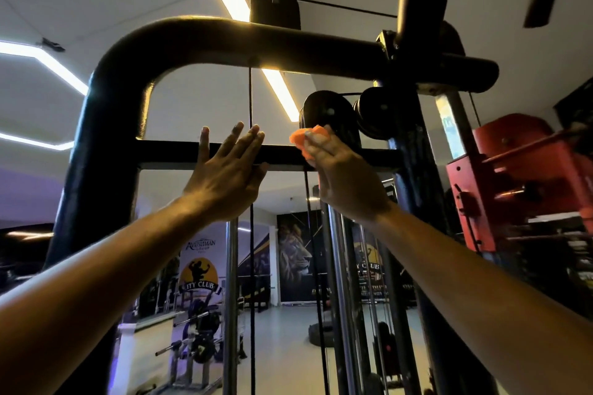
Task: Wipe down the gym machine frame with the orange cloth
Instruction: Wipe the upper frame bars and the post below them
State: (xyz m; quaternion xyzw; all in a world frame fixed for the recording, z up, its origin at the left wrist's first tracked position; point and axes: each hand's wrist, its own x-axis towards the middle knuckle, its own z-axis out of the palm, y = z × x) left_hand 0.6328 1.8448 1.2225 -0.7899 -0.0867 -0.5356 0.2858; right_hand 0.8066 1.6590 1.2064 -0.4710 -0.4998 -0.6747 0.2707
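step: wiping upper crossbar point(170, 151) of gym machine frame point(106, 125) | right hand point(340, 176) presses bunched orange cloth point(305, 141) on bar beside pulley point(327, 115), fingers curled round it | left hand point(224, 176) flat, fingers straight, bracing bar | tip: firm strokes leftward, avoid cable point(251, 99)

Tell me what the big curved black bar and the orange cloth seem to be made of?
Curved black bar: probably steel tube, painted black, semi-gloss; the ceiling light glints along it. Orange cloth: soft fabric, perhaps microfibre; it bunches fuzzily under the right hand.
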